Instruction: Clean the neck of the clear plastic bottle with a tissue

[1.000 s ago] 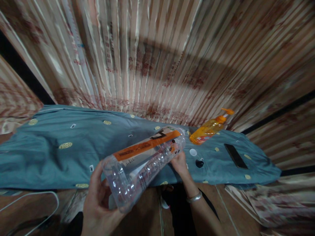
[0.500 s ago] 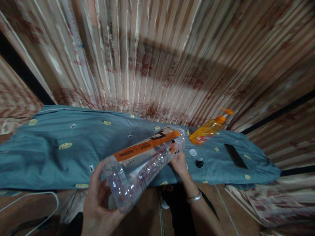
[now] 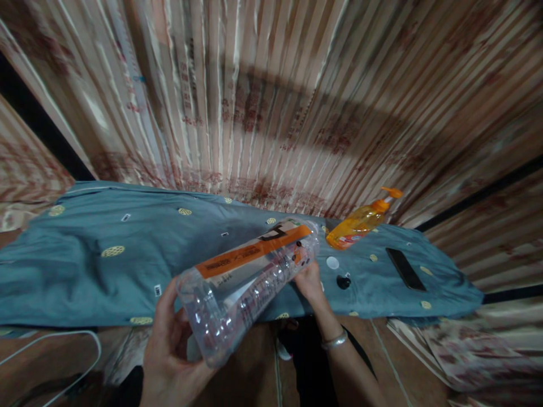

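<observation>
A large clear plastic bottle (image 3: 250, 282) with an orange and white label lies tilted in front of me, base toward me, top pointing away to the right. My left hand (image 3: 167, 353) cups its base with fingers curled around it. My right hand (image 3: 309, 281) grips the bottle's top end from below; a silver bangle sits on that wrist. The bottle's mouth is hidden behind my right hand. A small white cap (image 3: 333, 262) and a small black piece (image 3: 343, 281) lie on the cloth just right of my right hand.
A blue-grey cloth (image 3: 106, 265) with yellow dots covers the table. An orange pump bottle (image 3: 360, 222) stands at the back right, a black phone (image 3: 406, 269) beside it. Striped curtains hang behind. A white cable (image 3: 63, 350) loops at the lower left.
</observation>
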`<state>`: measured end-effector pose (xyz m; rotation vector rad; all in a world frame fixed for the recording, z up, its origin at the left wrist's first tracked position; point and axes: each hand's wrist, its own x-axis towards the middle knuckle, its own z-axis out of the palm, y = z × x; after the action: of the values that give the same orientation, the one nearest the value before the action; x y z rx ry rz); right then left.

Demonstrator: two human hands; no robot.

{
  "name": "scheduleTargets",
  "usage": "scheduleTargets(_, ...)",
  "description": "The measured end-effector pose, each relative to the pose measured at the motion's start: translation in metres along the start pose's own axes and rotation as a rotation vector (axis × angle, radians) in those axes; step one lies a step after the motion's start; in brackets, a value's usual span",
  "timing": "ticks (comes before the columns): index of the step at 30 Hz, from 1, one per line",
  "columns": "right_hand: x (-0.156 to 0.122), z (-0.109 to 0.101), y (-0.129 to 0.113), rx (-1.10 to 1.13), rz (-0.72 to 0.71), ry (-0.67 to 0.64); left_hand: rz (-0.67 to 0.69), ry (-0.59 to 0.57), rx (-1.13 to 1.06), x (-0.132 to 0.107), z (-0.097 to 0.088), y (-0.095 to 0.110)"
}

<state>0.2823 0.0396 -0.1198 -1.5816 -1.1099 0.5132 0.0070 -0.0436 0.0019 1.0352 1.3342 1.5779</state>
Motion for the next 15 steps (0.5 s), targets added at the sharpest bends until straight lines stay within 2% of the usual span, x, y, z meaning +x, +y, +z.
scheduleTargets(15, -0.0008, 0.0006, -0.003, -0.019, -0.01, 0.059, -0.018, 0.002, -0.024, -0.0013, 0.0015, -0.0002)
